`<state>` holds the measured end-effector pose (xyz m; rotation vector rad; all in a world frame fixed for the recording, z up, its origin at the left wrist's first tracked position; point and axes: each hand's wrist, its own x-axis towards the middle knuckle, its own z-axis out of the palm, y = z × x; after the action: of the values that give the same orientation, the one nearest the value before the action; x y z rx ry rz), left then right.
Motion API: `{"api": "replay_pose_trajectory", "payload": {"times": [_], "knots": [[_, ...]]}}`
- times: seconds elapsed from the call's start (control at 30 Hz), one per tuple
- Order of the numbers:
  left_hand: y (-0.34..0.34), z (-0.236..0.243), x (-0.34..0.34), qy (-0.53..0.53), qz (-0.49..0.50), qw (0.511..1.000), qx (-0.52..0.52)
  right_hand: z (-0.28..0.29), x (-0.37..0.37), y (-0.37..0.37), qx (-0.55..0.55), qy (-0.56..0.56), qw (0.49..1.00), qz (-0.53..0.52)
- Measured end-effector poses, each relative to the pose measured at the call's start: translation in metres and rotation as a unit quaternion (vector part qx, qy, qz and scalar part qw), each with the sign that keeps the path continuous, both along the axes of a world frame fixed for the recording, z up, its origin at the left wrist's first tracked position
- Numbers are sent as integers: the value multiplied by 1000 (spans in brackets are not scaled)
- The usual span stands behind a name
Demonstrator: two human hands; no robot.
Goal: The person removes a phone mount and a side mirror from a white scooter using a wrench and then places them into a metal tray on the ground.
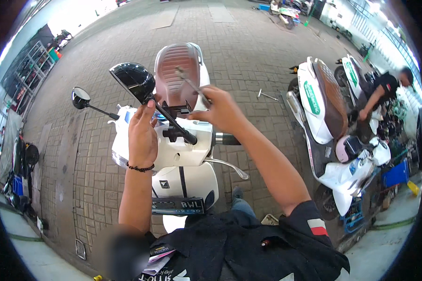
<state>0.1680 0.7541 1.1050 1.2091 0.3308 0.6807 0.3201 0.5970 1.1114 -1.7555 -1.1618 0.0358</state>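
Observation:
My left hand point(143, 133) is closed on the stem of a black mirror point(131, 79), just below its rounded head, above the white scooter's front point(159, 154). My right hand point(222, 107) grips a metal spanner point(192, 82), slightly blurred, that slants up toward the brown seat point(176, 56). Below the spanner, beside my right fingers, a black bracket point(173, 110) is fixed near the mirror stem. The stem runs down to a mount at the handlebar, by a brake lever point(229, 169). The other round mirror point(80, 97) stands out on the left side.
A co-worker point(384, 93) in dark clothing bends beside white scooters point(314, 107) at the right, with a pink helmet point(347, 150) and a blue bin point(394, 173) nearby. A T-handle tool point(267, 95) lies on the paving. Shelving point(35, 70) and motorbikes line the left wall.

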Motion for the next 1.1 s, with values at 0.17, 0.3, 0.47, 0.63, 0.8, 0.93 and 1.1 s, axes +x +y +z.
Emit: {"api": "replay_pose_trajectory", "payload": {"times": [0.17, 0.3, 0.47, 0.63, 0.8, 0.93, 1.1], "knots": [[22, -10, 5, -147, -38, 987, -47, -15, 30, 44, -86, 28, 982, 166], [37, -8, 2, -217, -83, 968, -90, -17, 36, 43, -48, -53, 982, 174], [41, -22, -38, -244, 113, 946, -181, -16, 41, 43, -39, -47, 973, 224], [-50, -61, -114, -216, 454, 858, -109, -11, 67, 36, -64, -62, 947, 309], [-171, -71, -141, -35, 464, 844, 266, -19, 65, 42, 6, 11, 937, 349], [-202, 13, -78, 141, 372, 608, 687, -35, 74, 39, -42, 125, 941, 312], [-159, 127, 37, 140, 231, 415, 869, -64, 88, 56, 103, 242, 870, 417]]}}
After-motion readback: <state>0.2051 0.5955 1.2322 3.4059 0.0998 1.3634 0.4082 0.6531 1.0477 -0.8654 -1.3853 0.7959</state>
